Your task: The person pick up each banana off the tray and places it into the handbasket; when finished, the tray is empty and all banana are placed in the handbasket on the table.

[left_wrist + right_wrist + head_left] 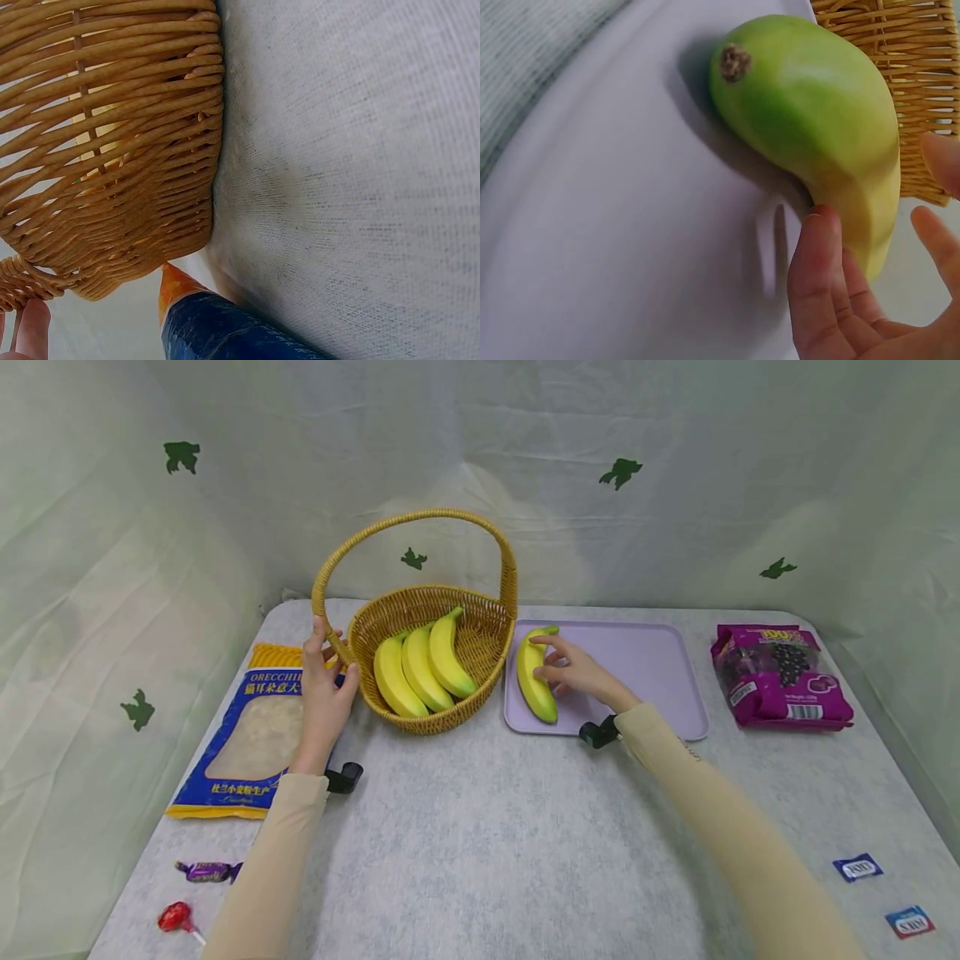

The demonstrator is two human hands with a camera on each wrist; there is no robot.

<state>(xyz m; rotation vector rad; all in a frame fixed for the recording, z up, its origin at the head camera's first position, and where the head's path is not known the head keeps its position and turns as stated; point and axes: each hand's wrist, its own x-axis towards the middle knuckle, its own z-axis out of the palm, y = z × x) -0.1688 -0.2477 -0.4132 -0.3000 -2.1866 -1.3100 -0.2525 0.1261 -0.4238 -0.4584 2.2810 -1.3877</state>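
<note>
three bananas (423, 664) are already laid in the basket (480, 639); one banana (534, 677), at 3 o'clock on the tray (660, 672), is touched by the right hand (573, 672) with fingers spread, not yet lifted; the left hand (324, 689) grips the basket handle.

Two bare hands, left hand (324, 681), right hand (577, 670), long close-fitting beige sleeves (720, 810) reaching to the wrists, small black camera mount (343, 777) strapped at left wrist, matching black mount (598, 732) at right wrist
</note>
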